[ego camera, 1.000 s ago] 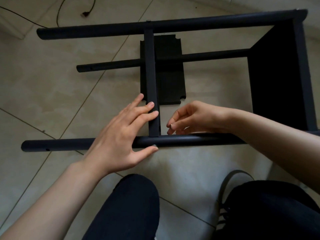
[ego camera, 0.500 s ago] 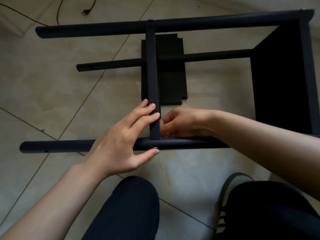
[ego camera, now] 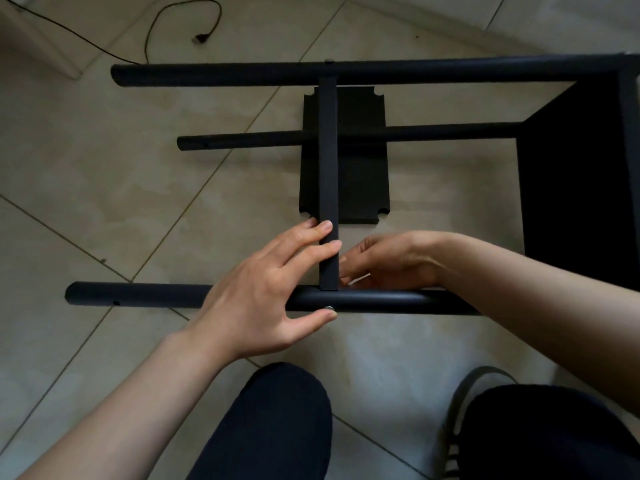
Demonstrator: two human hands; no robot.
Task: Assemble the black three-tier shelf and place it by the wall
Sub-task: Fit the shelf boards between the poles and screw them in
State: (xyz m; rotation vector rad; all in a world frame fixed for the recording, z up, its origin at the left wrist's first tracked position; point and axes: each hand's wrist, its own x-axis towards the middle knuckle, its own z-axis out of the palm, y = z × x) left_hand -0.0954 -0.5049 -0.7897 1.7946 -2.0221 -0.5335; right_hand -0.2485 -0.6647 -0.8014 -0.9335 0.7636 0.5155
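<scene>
The half-built black metal shelf frame (ego camera: 571,174) lies on its side on the beige tiled floor (ego camera: 104,188). The left hand (ego camera: 263,292) is spread — fingers on the flat black crossbar (ego camera: 328,188), thumb at a silver screw (ego camera: 329,308) in the near round tube (ego camera: 381,301). The right hand (ego camera: 391,259) curls beside the crossbar's base; whether it pinches anything, I cannot tell.

Dim, soft daylight is spread over the tiled floor (ego camera: 104,188); black parts are lost in shadow at right. Straight lines are bowed near the edges. Focus is sharp.
</scene>
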